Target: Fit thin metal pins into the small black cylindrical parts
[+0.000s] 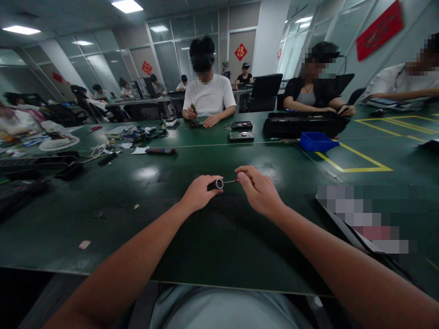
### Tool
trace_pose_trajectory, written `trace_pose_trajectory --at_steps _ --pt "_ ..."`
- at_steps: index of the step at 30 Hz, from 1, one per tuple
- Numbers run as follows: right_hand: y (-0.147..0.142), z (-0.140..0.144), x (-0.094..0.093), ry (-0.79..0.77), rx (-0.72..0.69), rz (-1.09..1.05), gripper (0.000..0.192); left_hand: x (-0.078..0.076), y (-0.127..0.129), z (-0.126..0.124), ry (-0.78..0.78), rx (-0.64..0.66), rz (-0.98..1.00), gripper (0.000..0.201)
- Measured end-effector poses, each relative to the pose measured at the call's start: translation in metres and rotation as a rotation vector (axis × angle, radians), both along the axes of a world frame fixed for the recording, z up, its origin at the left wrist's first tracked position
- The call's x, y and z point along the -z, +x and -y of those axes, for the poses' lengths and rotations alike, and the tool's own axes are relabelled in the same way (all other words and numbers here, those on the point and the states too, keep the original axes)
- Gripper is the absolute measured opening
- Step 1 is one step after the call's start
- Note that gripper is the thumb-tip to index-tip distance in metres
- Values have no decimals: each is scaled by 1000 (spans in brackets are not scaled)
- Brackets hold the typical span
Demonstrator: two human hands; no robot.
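My left hand is closed around a short black cylinder whose round end, rimmed in silver, faces to the right. In my right hand is a small screwdriver with a thin metal shaft and a bit of red showing at the grip. The shaft points left, its tip at or very near the cylinder's round end; I cannot tell whether it touches. Most of the screwdriver's handle is hidden by my fingers. Both hands are held above the green table.
Across the table a person works on a small board. Two hard drives, a blue bin and a long black casing lie ahead. Cables and parts are heaped at left. A blurred-out flat item lies at right.
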State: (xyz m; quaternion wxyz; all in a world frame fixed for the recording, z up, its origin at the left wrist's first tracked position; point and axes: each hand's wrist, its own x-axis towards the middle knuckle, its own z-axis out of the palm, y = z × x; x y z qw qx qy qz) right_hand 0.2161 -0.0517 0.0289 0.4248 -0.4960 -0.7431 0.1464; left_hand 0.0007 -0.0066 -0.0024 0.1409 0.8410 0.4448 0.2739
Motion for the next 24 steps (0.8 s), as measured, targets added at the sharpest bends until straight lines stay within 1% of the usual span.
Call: trace_pose_trajectory --at_steps 3,5,7,11,13,16,18,20,21,24 --pt "-1 -1 2 9 28 -37 25 0 0 -1 4 5 7 39" --pt "-2 -3 6 9 39 -151 22 0 0 -1 8 -3 9 40" --pt "-4 -5 9 -12 15 -316 19 0 1 -1 8 -17 5 41" --pt "-7 -10 14 -118 -28 -539 22 -2 2 1 13 -44 4 43" --pt "-8 -13 16 -172 -35 -643 24 -4 2 2 20 -36 12 44" --pt "-7 -19 18 -260 -41 -838 26 -6 1 1 49 26 22 46" --pt "-4 -24 20 -351 -43 -938 27 -6 -1 -1 84 84 12 45" --pt "0 -28 21 -463 -37 -963 29 -6 -2 -4 110 110 -16 41" --pt "2 -30 22 -473 -25 -948 29 -6 -3 -5 110 107 -33 40" --pt "5 -31 22 -377 33 -879 27 -3 -2 -7 82 71 -59 40"
